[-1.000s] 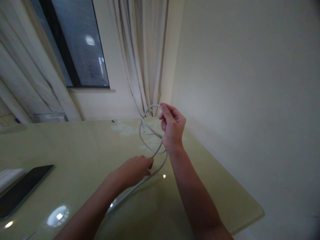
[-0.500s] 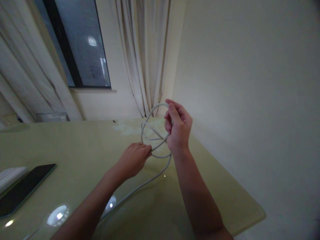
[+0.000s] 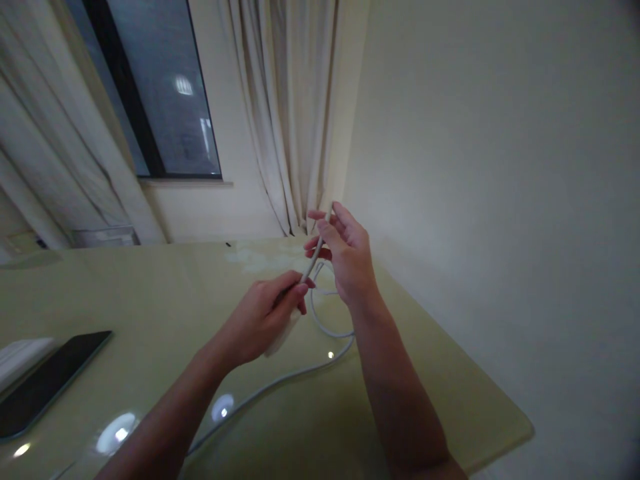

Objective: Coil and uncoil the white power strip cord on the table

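A white cable [image 3: 280,381] runs over the glossy table, loops near its far right part, and rises into my hands. My left hand [image 3: 263,317] is closed, pinching the cable between thumb and fingers. A pale, blurred shape [image 3: 284,335] shows under that hand; what it is I cannot make out. Higher and to the right, my right hand [image 3: 347,257] grips the same strand between thumb and forefinger, its other fingers loosely spread. The strand between both hands is short and nearly straight. Loose loops [image 3: 320,320] hang or lie below the right hand.
The pale green table [image 3: 150,300] ends at a right-hand edge along the wall [image 3: 475,200]. At the left lie a dark flat slab [image 3: 55,380] and a white box-like object [image 3: 23,357]. A tiny dark bit [image 3: 228,244] sits at the far edge, before curtains [image 3: 290,120].
The raised loops of cable have dropped from between my hands. My left hand has turned and moved up the strand; my right hand has shifted slightly left, its fingers looser.
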